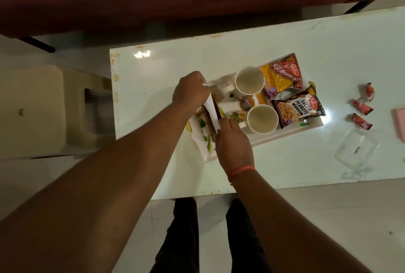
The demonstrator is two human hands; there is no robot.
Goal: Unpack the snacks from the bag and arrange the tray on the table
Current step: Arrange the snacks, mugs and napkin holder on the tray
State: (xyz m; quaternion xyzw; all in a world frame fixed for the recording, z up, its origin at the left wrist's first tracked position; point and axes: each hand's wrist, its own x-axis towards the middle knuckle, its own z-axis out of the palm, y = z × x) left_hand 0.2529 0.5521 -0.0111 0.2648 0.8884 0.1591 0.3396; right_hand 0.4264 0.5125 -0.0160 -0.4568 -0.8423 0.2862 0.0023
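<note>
Both hands work over the left end of the white floral tray (pixel 263 139) that sits on the glossy white table (pixel 175 62). The left hand (pixel 190 93) has its fingers curled round the upper edge of a thin white packet (pixel 210 106) with dark brown contents, and the right hand (pixel 232 139) pinches its lower end; what the snack inside is cannot be told. Two empty white mugs (pixel 249 81) stand mid-tray, and at the tray's right end lie a packet of Aloo Bhujia (pixel 282 75) and a packet of Salted Peanuts (pixel 295 109), touching one another. Three red-wrapped sweets (pixel 361 106) lie well apart on the bare table, near a clear plastic container (pixel 357 150). No bag shows, so unpacking seems done and the arranging is in hand. The next move likely calls for laying the packet flat in the free left part of the tray, clear of the mug handles, then gathering in the sweets.
</note>
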